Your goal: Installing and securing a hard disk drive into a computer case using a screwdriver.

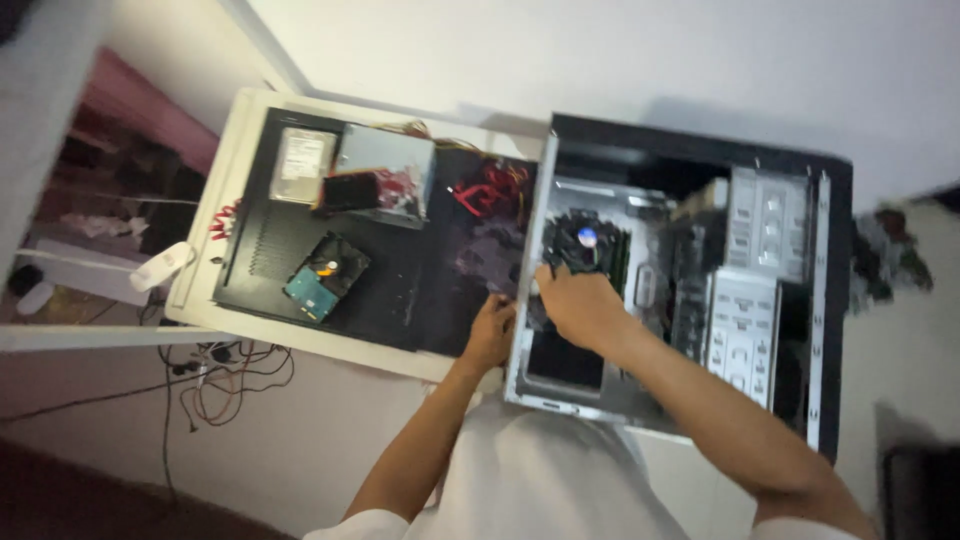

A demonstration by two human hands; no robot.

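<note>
Open computer case (690,290): right hand (578,305) inside by cooler fan (586,240), grip unclear; left hand (490,330) steadies edge, holding nothing.

Right hand (580,300) reaches inside open computer case (830,300); left hand (492,330) rests outside.

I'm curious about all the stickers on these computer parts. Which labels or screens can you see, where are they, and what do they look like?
Label on hard drive: far left on the black panel, pale rectangle covering its top.
Round sticker on cooler fan: inside the open computer case, just beyond the right hand, small, blue and white.
Screens: none in view.
</note>
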